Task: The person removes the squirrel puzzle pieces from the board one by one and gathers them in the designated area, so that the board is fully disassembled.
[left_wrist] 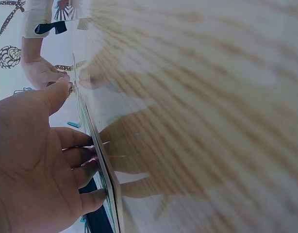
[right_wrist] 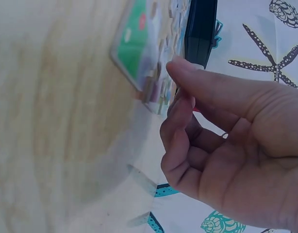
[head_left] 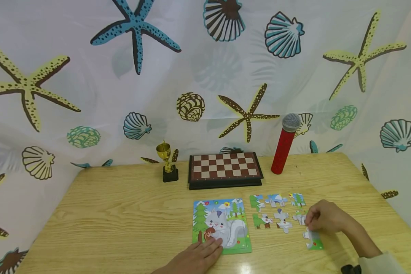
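In the head view a squirrel puzzle (head_left: pixel 238 228) lies flat, its picture whole. My left hand (head_left: pixel 195 257) rests with extended fingers on its lower edge; the left wrist view shows those fingers (left_wrist: pixel 81 158) along the thin board's edge. Loose jigsaw pieces (head_left: pixel 282 220) lie in rows to its right. My right hand (head_left: pixel 327 217) is bent down at the right end of these rows, fingertips between a grey piece (head_left: pixel 299 217) and a green-cornered piece (head_left: pixel 316 243). In the right wrist view its fingers curl toward the thumb; I cannot tell whether they pinch a piece.
Behind the puzzle stands a checkered board box (head_left: pixel 225 169), with a small gold trophy (head_left: pixel 168 161) to its left. A red microphone (head_left: pixel 284 146) stands upright to its right. A patterned cloth (head_left: pixel 198 68) hangs behind the wooden table (head_left: pixel 123 213).
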`<state>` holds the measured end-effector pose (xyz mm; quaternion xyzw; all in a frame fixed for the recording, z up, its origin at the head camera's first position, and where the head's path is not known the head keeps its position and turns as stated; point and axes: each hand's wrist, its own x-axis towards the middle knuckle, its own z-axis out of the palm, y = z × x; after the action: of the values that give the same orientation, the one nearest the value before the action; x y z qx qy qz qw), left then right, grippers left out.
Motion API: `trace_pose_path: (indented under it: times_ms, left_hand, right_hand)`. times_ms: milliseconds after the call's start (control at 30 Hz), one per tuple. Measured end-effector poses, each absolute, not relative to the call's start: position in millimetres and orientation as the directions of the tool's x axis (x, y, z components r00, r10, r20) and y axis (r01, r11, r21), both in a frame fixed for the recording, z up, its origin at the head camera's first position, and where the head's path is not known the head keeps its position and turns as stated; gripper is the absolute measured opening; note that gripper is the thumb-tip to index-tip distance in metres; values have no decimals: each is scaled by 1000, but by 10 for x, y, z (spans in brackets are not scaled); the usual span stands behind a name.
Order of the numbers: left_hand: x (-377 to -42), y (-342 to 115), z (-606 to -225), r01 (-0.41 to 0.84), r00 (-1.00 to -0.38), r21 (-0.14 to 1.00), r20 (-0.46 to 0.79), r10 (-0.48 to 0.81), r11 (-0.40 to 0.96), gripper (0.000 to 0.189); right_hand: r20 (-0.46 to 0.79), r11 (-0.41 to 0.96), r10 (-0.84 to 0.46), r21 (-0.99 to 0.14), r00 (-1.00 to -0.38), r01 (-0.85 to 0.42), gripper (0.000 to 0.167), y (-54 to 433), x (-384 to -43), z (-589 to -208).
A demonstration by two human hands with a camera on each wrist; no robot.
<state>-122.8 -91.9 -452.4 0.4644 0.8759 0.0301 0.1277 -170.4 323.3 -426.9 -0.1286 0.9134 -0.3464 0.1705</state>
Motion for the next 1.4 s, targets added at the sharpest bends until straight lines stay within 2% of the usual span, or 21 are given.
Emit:
trace_pose_path:
  times_ms: [300,533,733,867,1133,1400]
  left_hand:
    - [-1218,-949,-4515,797,-542,191,-192,818,573,76]
    - [-1220,-972,-4524,795,-541,213,-171,823,567,75]
    - [-1214,-998,-4509,760,-563,262,-190,804,594,78]
    - [-1198,-1048,-4490,749,-583,251,-191,789,614,77]
    - [-1164,-1144,-4457,669,-645,302,-219,732,679,72]
    - [-1183,-1172,-4473,663,-653,288,-228,722,691,71]
  right_hand:
    - [-180,726,-332,-676,-926,-129,4,2989,-1790,-4218]
    - [-151,700,-380,-691,-912,-178,5,2615,-1867,-4263]
    - [-116,637,-455,-735,-883,-232,7,2290,-1939,-4291]
    - [-126,629,-485,-738,-866,-245,7,2045,-1955,-4303]
    - [-146,597,-555,-755,-819,-270,14,1566,-1849,-4271]
    - [-150,585,-583,-759,-799,-285,15,1330,-1783,-4304]
